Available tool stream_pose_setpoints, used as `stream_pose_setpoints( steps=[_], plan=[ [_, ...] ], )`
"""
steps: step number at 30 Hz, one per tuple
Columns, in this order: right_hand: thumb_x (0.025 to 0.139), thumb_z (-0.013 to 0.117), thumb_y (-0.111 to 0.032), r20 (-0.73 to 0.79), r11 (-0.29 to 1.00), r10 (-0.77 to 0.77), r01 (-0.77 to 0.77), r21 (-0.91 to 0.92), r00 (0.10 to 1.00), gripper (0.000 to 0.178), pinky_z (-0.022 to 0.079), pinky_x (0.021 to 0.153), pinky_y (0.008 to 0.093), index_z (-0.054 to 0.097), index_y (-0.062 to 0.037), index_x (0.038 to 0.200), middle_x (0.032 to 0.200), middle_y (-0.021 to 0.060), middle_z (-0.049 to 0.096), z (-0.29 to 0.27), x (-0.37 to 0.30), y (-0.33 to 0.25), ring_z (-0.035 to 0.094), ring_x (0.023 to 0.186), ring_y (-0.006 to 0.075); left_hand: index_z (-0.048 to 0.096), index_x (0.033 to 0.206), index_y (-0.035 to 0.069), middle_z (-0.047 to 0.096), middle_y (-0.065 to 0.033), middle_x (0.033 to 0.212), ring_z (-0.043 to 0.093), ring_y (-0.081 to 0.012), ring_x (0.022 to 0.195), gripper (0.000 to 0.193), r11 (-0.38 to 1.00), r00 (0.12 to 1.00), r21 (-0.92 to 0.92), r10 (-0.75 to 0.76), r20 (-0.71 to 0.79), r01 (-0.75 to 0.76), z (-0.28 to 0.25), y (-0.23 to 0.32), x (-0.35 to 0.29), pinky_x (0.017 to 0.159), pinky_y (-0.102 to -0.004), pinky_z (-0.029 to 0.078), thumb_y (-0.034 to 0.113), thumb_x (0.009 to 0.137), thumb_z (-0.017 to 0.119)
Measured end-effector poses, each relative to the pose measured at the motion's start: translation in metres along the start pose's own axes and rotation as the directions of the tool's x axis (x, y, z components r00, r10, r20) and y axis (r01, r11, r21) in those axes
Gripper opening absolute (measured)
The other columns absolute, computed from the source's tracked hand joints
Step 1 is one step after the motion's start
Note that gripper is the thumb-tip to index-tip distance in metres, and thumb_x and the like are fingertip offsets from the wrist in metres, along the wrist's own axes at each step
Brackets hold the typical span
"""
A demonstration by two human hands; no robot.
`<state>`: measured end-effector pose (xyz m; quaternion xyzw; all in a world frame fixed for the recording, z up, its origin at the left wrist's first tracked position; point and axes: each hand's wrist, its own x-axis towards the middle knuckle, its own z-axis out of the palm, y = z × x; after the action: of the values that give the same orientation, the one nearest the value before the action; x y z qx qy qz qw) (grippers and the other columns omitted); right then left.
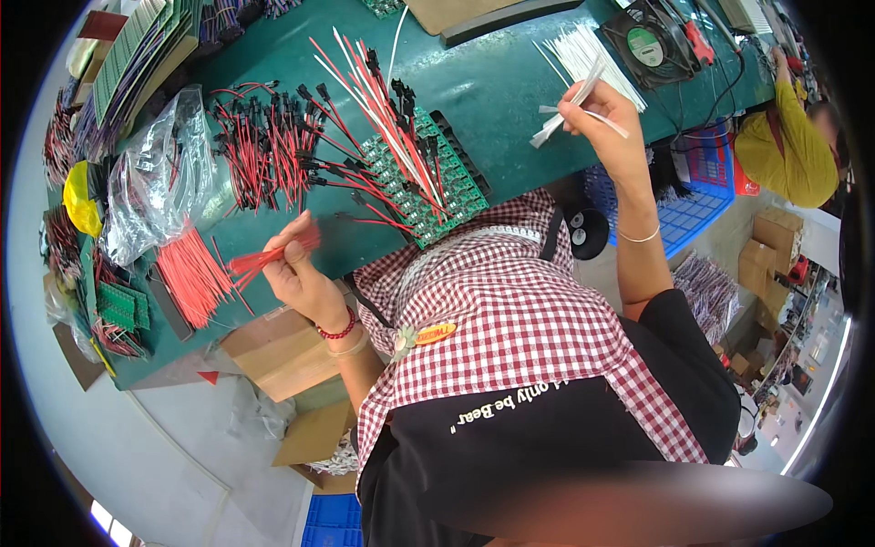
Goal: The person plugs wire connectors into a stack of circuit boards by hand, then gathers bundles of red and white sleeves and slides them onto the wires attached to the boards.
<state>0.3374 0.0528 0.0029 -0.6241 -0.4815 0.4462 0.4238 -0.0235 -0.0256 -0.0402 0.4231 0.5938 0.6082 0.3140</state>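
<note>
My left hand is closed on a bunch of red wires, blurred at one end, over the table's near edge. Beside it lies a pile of loose red wires. My right hand is raised and pinches several white wires that fan out from its fingers. Just beyond it is a heap of white wires. Between my hands sits a panel of small green circuit boards. Red and white wires and red-black leads with black connectors lie across it.
More connector leads and a clear plastic bag cover the left of the green table. A black fan stands at the far right. A blue basket is below the table; another person is at right.
</note>
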Motion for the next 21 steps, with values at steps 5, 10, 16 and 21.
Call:
stream_pose_setpoints(
  steps=[5,10,16,21],
  plan=[
    [0.085,0.067,-0.006,-0.004,0.999,-0.008,0.008,-0.039,1.0,0.011,0.047,0.056,0.0214,0.061,0.0001,0.092,0.073,0.0026,0.062,-0.01,-0.007,-0.013,0.059,0.061,0.0084,0.049,0.101,0.0,0.064,-0.0184,0.106,0.062,-0.0232,0.098,0.014,0.993,0.995,-0.086,0.074,-0.06,-0.079,0.0,0.009,0.0,0.089,-0.0345,0.049,0.013,0.1,0.046],
    [0.086,0.066,-0.006,0.012,1.0,0.005,-0.005,0.015,1.0,0.013,0.048,0.06,0.0211,0.063,0.0011,0.096,0.074,0.0025,0.064,0.004,0.0,0.006,0.059,0.066,0.0078,0.051,0.103,-0.002,0.065,-0.0166,0.102,0.062,-0.0234,0.097,0.013,1.0,0.999,0.01,0.009,-0.033,-0.009,0.01,-0.006,-0.004,0.086,-0.0341,0.051,0.01,0.099,0.049],
    [0.087,0.065,-0.006,-0.076,0.955,-0.116,0.09,-0.283,0.99,0.012,0.047,0.066,0.021,0.065,0.0016,0.097,0.081,0.0019,0.064,0.009,-0.002,0.015,0.058,0.071,0.0069,0.059,0.096,-0.005,0.061,-0.0143,0.103,0.062,-0.0219,0.093,0.013,0.995,0.992,0.012,-0.094,-0.083,0.095,0.001,0.005,-0.004,0.081,-0.034,0.054,0.006,0.095,0.054],
    [0.085,0.066,-0.009,-0.099,0.919,-0.23,0.183,-0.35,0.968,0.011,0.048,0.063,0.0246,0.066,-0.0007,0.092,0.074,0.0044,0.066,0.009,-0.005,0.006,0.06,0.065,0.0092,0.06,0.092,-0.006,0.056,-0.012,0.094,0.062,-0.0222,0.081,0.008,0.995,0.986,0.039,0.099,-0.134,-0.094,0.018,0.065,0.004,0.073,-0.0347,0.059,0.001,0.091,0.057]
  ],
)
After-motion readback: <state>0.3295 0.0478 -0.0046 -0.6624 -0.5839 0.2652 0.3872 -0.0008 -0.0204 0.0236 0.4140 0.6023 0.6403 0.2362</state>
